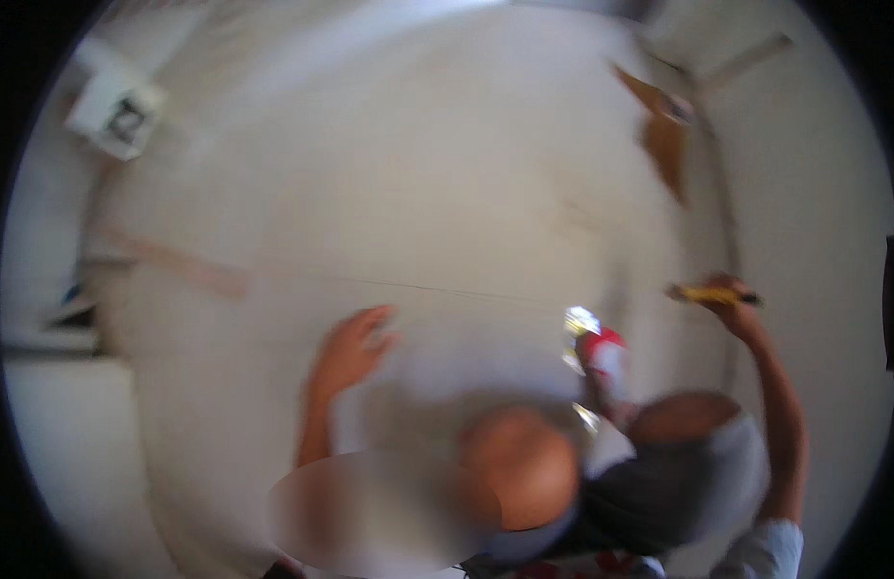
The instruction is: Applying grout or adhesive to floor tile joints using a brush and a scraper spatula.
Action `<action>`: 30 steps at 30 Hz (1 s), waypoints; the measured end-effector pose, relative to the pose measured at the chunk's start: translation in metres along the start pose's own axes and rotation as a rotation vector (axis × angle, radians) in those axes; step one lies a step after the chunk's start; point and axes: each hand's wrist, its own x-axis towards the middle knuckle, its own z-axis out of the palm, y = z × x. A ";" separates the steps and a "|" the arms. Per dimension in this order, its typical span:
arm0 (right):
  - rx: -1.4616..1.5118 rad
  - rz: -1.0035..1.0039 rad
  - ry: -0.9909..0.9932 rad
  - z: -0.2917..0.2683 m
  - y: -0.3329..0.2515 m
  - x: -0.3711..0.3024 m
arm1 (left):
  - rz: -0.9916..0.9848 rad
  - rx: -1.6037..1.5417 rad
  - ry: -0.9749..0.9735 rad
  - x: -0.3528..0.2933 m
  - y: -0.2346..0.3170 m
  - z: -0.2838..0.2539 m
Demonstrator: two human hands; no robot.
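Low over a pale, smooth floor [437, 212], seen from the head camera, a person works with bent knees, the right hand [733, 301] closed around a slim, yellow-and-dark, stick-shaped tool [700, 292] whose exact kind is too blurred to tell. The tool lies crosswise in that grip, one end pointing left toward the middle of the scene, well apart from the left hand [354, 349]. That hand appears to hold nothing, its fingers loosely curled and a narrow gap showing at the thumb; whether it touches the floor cannot be told. Between the two hands, nearer the right, sit a shiny silver crumpled-looking patch [579, 326] and a blurred red-and-white shape [607, 359]. Beyond the tool, near the right-hand wall [814, 174], lies a jagged brown sheet [665, 154].
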 end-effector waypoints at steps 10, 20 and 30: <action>0.290 0.027 -0.375 0.088 0.047 -0.117 | -0.289 0.212 -0.028 0.001 0.033 -0.027; 0.352 -0.238 -0.335 0.110 0.103 0.045 | -0.479 0.307 -0.004 0.009 0.091 -0.053; 0.174 -0.271 0.142 0.094 0.080 0.176 | -0.488 0.346 0.012 0.013 0.105 -0.049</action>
